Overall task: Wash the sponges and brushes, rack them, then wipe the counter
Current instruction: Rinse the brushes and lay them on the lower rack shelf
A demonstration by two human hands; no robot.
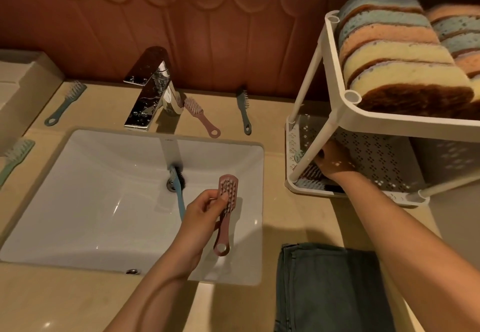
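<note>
Evidently your left hand [205, 209] pinches the pink brush [225, 212] over the sink [85, 201], letting drips fall there. Your right hand [333, 164], at centre right, reaches into the rack's lower tray [293, 185] among racked brushes; its finger state I cannot tell.

Reddish scalloped wall panel [181, 20], perhaps padded; dim light.

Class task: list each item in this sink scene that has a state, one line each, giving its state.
Faucet: no water visible.
Pink brush: gripped in left hand over sink.
Blue brush: lying in sink.
Right hand: inside rack's lower tier.
Sponges: racked on top tier.
Cloth: folded.
</note>
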